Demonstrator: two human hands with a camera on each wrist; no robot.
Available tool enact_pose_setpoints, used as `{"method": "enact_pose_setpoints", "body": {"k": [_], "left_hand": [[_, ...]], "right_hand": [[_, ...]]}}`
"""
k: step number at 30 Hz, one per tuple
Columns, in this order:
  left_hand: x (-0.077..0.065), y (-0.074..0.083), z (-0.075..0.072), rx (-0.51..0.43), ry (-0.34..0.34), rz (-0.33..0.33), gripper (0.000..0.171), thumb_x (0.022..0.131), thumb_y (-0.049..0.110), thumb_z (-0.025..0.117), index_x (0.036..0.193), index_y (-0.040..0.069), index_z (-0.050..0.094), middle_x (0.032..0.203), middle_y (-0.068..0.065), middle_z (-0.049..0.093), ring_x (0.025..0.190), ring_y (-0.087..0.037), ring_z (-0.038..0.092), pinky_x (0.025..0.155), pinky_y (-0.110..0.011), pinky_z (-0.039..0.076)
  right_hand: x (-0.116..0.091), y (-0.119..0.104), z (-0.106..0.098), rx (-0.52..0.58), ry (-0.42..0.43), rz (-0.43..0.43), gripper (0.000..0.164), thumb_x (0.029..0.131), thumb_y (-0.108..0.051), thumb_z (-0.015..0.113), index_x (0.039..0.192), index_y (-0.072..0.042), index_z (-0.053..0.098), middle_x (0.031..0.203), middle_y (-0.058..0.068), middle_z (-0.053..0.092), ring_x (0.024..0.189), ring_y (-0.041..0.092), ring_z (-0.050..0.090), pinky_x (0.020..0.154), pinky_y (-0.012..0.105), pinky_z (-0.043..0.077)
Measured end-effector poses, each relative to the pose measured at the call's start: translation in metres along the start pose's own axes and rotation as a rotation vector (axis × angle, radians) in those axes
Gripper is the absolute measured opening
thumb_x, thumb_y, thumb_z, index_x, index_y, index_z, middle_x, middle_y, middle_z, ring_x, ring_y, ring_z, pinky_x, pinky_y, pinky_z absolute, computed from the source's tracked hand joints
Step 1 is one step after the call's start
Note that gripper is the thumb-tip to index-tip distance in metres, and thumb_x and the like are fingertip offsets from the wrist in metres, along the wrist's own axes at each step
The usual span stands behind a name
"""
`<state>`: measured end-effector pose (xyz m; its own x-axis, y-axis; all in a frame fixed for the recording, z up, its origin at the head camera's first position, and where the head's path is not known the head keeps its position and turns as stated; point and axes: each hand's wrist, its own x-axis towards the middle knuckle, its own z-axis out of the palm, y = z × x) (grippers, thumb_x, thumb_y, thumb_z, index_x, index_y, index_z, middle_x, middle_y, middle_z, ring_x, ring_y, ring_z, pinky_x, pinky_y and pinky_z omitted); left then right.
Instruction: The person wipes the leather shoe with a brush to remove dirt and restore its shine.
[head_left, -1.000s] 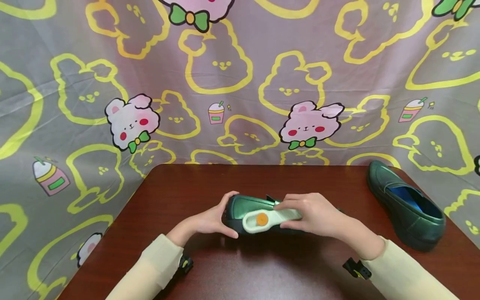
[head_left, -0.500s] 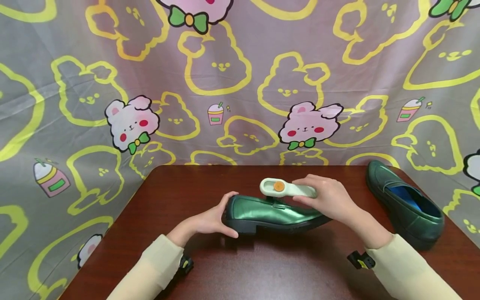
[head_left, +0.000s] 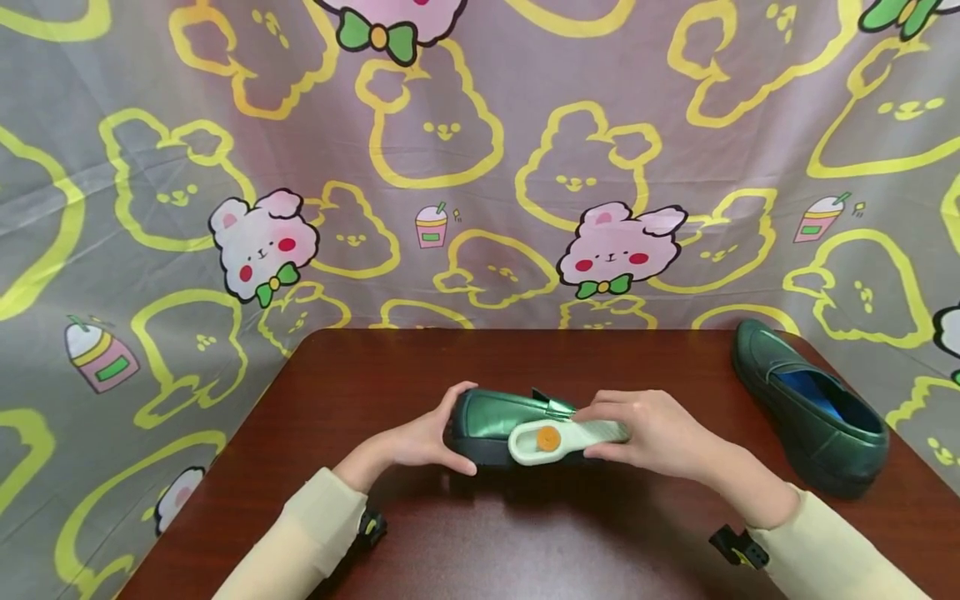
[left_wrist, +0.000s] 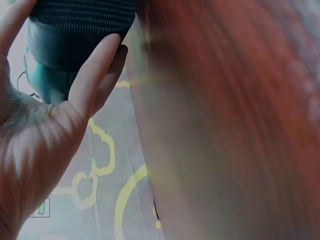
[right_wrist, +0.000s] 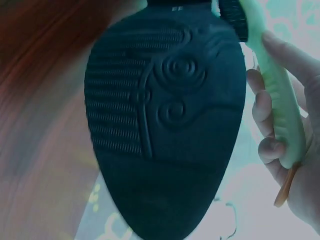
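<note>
Held a little above the table in the head view is a metallic green loafer [head_left: 491, 415] with a black sole. My left hand [head_left: 420, 437] grips its heel, thumb below and fingers on the far side; the left wrist view shows the heel [left_wrist: 75, 47] between them. My right hand [head_left: 648, 429] holds a pale green brush [head_left: 534, 446] with an orange round button by its handle. The brush head lies along the near side of the shoe and hides part of it. Dark bristles [right_wrist: 234, 20] show beside the sole [right_wrist: 165, 110] in the right wrist view.
A second green loafer [head_left: 813, 412] with a blue insole stands at the right of the brown table [head_left: 360, 358]. Behind and on both sides hangs a grey curtain [head_left: 480, 100] with cartoon animals. An orange cord [right_wrist: 285, 190] dangles from the brush handle.
My right hand lifted the brush above the shoe, then brought it down again to the near side, slightly further right than before. My left hand and the shoe stay in place.
</note>
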<state>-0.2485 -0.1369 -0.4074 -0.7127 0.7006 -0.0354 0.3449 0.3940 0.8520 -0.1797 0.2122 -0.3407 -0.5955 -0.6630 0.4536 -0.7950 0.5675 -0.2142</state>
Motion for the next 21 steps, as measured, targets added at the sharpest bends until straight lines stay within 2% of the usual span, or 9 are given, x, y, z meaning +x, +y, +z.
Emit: {"method": "enact_pose_setpoints", "body": {"k": [5,11,13,16,19,21], "left_hand": [[0.0,0.0,0.001,0.0,-0.001,0.0,0.109,0.076,0.019,0.085,0.15,0.019,0.006,0.137,-0.014,0.034,0.12,-0.026,0.045,0.099,-0.041,0.036],[-0.002,0.0,0.001,0.008,-0.003,0.004,0.108,0.076,0.021,0.085,0.149,0.023,0.006,0.138,-0.014,0.033,0.12,-0.026,0.045,0.1,-0.04,0.036],[-0.002,0.0,0.0,0.01,-0.003,0.006,0.108,0.076,0.021,0.085,0.149,0.022,0.006,0.137,-0.014,0.034,0.12,-0.026,0.046,0.1,-0.04,0.036],[-0.002,0.001,0.0,0.01,-0.004,0.012,0.107,0.076,0.021,0.085,0.149,0.022,0.007,0.135,-0.014,0.037,0.119,-0.026,0.046,0.099,-0.04,0.036],[-0.001,0.0,-0.001,0.015,-0.002,0.01,0.107,0.075,0.022,0.086,0.148,0.022,0.008,0.133,-0.013,0.038,0.118,-0.025,0.047,0.098,-0.04,0.037],[0.0,0.0,-0.001,0.028,-0.001,0.006,0.109,0.075,0.025,0.086,0.149,0.022,0.007,0.134,-0.012,0.039,0.118,-0.024,0.047,0.098,-0.041,0.036]], "right_hand": [[-0.005,0.017,-0.015,-0.032,0.058,0.145,0.039,0.075,-0.032,0.085,0.111,-0.023,0.073,0.093,-0.018,0.062,0.075,0.001,0.053,0.062,0.024,0.046],[-0.011,0.032,-0.031,-0.153,0.149,0.291,0.038,0.075,-0.029,0.085,0.108,-0.017,0.073,0.092,-0.005,0.066,0.071,0.01,0.052,0.057,0.028,0.043],[-0.013,0.03,-0.031,-0.15,0.159,0.287,0.038,0.074,-0.029,0.086,0.108,-0.017,0.073,0.091,-0.007,0.065,0.07,0.009,0.052,0.057,0.028,0.043],[-0.015,0.021,-0.027,-0.092,0.145,0.205,0.04,0.072,-0.028,0.087,0.108,-0.021,0.073,0.091,-0.013,0.063,0.073,0.005,0.053,0.059,0.025,0.045],[-0.015,0.011,-0.02,-0.03,0.075,0.111,0.039,0.072,-0.03,0.087,0.109,-0.025,0.073,0.093,-0.018,0.062,0.074,0.0,0.053,0.06,0.022,0.046],[-0.016,0.006,-0.017,0.001,0.022,0.081,0.039,0.073,-0.031,0.086,0.109,-0.025,0.073,0.094,-0.018,0.062,0.075,0.0,0.054,0.06,0.021,0.046]]}}
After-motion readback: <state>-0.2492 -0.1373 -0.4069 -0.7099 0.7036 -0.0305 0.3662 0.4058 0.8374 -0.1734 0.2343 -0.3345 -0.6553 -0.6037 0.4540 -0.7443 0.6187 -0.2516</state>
